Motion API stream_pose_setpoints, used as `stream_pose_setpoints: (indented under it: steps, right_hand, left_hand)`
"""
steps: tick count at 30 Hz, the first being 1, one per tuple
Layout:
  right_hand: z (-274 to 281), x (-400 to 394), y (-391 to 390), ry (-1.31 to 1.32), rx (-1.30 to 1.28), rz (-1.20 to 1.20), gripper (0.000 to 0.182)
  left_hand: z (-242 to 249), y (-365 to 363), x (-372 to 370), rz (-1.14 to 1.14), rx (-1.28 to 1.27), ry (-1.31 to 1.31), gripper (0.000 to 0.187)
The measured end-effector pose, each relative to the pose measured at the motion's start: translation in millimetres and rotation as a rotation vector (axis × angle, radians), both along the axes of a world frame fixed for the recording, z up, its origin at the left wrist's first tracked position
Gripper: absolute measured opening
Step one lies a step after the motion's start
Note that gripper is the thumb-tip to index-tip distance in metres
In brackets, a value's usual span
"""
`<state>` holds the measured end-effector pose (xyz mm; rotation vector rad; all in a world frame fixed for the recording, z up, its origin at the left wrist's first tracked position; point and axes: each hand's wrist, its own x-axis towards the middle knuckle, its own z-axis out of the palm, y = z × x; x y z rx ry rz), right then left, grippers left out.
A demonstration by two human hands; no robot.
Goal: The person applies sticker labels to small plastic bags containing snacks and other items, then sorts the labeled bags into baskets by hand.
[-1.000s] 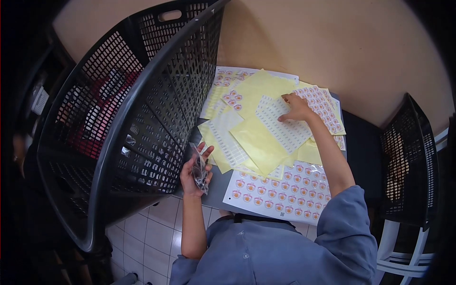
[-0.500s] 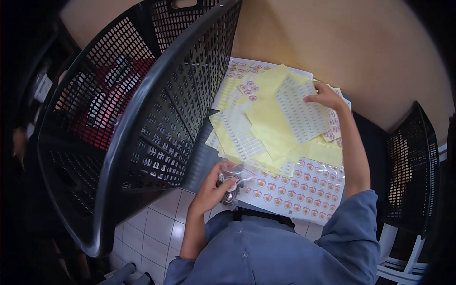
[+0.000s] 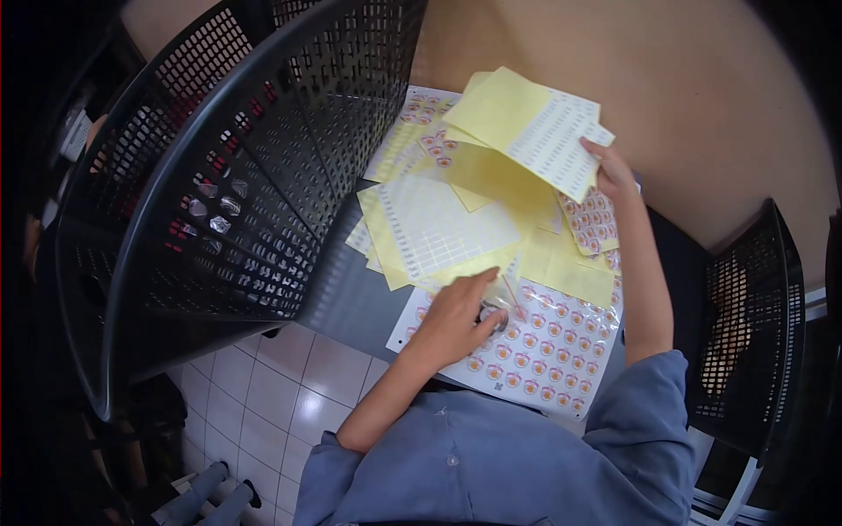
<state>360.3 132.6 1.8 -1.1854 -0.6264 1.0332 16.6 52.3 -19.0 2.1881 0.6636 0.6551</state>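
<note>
My right hand (image 3: 607,167) pinches the right edge of several yellow-backed label sheets (image 3: 561,131), lifted and tilted above the pile. My left hand (image 3: 460,320) is over the near side of the pile, thumb and fingers around a small clear plastic bag (image 3: 511,298) with a dark round item inside, partly hidden. Under it lie white label sheets (image 3: 447,223) with yellow edges. Sheets of round orange-and-pink stickers (image 3: 544,351) cover the near part of the grey table (image 3: 351,289).
A big black perforated basket (image 3: 263,175) leans at the left, with red and silvery items showing through it. Another black basket (image 3: 754,324) stands at the right. Beyond the table is a beige wall (image 3: 684,88). Someone's legs (image 3: 210,491) show at the lower left.
My right hand has raised the label sheets off the pile, up and back. My left hand has moved right and forward with the plastic bag, over the stickers.
</note>
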Motion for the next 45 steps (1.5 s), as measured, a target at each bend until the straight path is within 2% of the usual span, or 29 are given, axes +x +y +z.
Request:
stream_pose_setpoints:
  steps: [4,6,10,12,13,15,16,18,19,21,22,23,24,25,26,29,31,32,34,41,45]
  right_hand:
    - [-13.9,-36.3,9.8,0.082,-0.022,0.029,0.038]
    - [-18.9,-44.9,13.0,0.093,-0.040,0.024,0.037]
    - [-12.2,-55.9,16.9,0.242,-0.037,0.007,0.034]
    - [7.7,-64.9,3.8,0.316,-0.068,0.260,0.037]
    - [8.8,-64.6,-0.1,0.319,-0.070,0.259,0.037]
    - [7.9,-61.6,-8.2,-0.469,-0.225,0.473,0.043]
    - [4.9,-60.6,-15.7,-0.466,-0.225,0.473,0.043]
    - [-3.3,-62.9,-35.4,-1.002,-0.246,0.623,0.044]
    - [-6.7,-69.5,-44.5,-1.099,-0.195,0.606,0.040]
    - [-2.9,-89.3,-62.2,-1.147,-0.151,0.589,0.039]
    - [-1.6,-99.4,-70.0,-1.195,-0.107,0.572,0.038]
    - [-5.5,-106.2,-76.8,-1.195,-0.107,0.572,0.038]
    - [-10.5,-111.8,-82.5,-1.305,-0.053,0.543,0.037]
    - [-13.6,-116.4,-86.2,-1.414,0.002,0.513,0.036]
    - [-13.3,-121.3,-88.7,-1.414,0.002,0.513,0.036]
    - [-17.0,-132.7,-89.1,-1.457,-0.015,0.491,0.044]
    - [-31.8,-136.4,-82.2,-1.439,0.226,0.378,0.057]
    - [-35.6,-137.5,-79.0,-1.440,0.228,0.379,0.057]
    - [-37.8,-142.1,-73.3,-1.474,0.186,0.350,0.069]
    - [-42.3,-146.2,-66.3,-1.524,0.100,0.429,0.067]
    - [-34.0,-138.8,-60.6,-1.513,0.079,0.477,0.049]
  left_hand:
    - [-0.7,22.7,-10.4,0.216,0.116,-0.019,0.044]
    - [0.0,39.9,-16.8,0.260,0.210,0.056,0.046]
    - [-1.7,57.7,-22.3,0.231,0.327,0.192,0.049]
    - [-9.0,62.7,-22.3,0.170,0.284,0.299,0.049]
    - [-10.9,64.4,-22.4,0.169,0.282,0.302,0.049]
    - [-14.2,67.1,-22.1,0.170,0.256,0.313,0.041]
    - [-16.3,67.7,-21.1,0.170,0.256,0.315,0.041]
    - [-19.1,68.4,-18.8,0.207,0.427,0.297,0.027]
    - [-17.1,69.6,-17.6,0.208,0.428,0.298,0.027]
    - [-10.4,73.4,-14.7,0.250,0.239,0.161,0.015]
    - [-9.6,75.9,-13.8,0.250,0.238,0.162,0.015]
    - [-9.0,79.3,-13.3,0.283,0.262,0.071,0.013]
    - [-7.7,82.8,-13.2,0.317,0.286,-0.022,0.011]
    - [-3.3,85.4,-14.0,0.316,0.270,-0.001,0.011]
    - [-0.2,87.9,-15.1,0.317,0.270,0.000,0.011]
    - [5.3,92.7,-16.9,0.321,0.284,0.004,0.010]
    - [6.9,93.7,-17.3,0.299,0.268,0.005,0.010]
    - [6.5,94.2,-17.7,0.301,0.269,0.005,0.010]
    - [5.6,95.1,-19.0,0.284,0.269,-0.007,0.010]
    - [11.7,107.6,-30.6,0.295,0.172,-0.096,0.011]
    - [14.2,117.2,-32.5,0.286,0.215,-0.116,0.012]
